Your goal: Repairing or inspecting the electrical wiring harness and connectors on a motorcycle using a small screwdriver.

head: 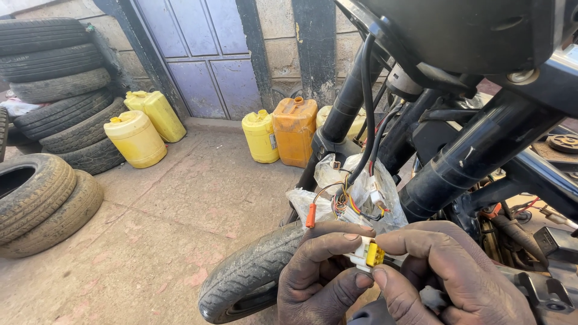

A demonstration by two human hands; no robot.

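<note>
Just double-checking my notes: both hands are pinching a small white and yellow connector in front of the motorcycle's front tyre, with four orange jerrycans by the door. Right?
Not quite. The head view shows one orange jerrycan; the others are yellow. Otherwise correct: the left hand and right hand pinch the connector by the front tyre.

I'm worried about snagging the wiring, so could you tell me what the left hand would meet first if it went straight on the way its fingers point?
Probably the right hand: the left hand points rightward across the small yellow-and-white connector pinched between them.

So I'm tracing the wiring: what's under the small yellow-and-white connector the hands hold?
Under the connector, both hands' fingers and the front tyre show. Where its wires run below is covered by the right hand.
</note>
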